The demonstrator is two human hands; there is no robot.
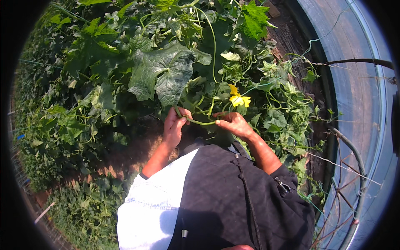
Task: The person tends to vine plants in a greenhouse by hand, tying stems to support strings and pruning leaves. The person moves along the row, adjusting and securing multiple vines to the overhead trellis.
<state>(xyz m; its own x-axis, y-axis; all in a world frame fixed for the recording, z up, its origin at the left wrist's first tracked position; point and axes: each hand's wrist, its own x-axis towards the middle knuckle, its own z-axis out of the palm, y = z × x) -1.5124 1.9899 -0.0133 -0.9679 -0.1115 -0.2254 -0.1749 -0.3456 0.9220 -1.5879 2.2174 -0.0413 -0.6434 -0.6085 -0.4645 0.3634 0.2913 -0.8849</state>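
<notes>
A green gourd-like vine stem (201, 122) stretches sideways between my two hands in front of my body. Its left part is pinched between the thumb and fingers of my left hand (175, 125). My right hand (235, 124) grips the other end with the thumb on top; the undersides of its fingers are hidden. Just beyond my left hand spreads a large, dark green lobed leaf (170, 73). A yellow flower (240, 99) stands close above my right hand. Between the hands, thinner green stalks rise behind the held stem.
Dense vines (103, 97) fill the left and far side. Bare soil (125, 159) shows at lower left. On the right run a bluish plastic film wall (353, 93) and a curved pipe (362, 175). Green twine (309, 47) crosses the foliage at upper right.
</notes>
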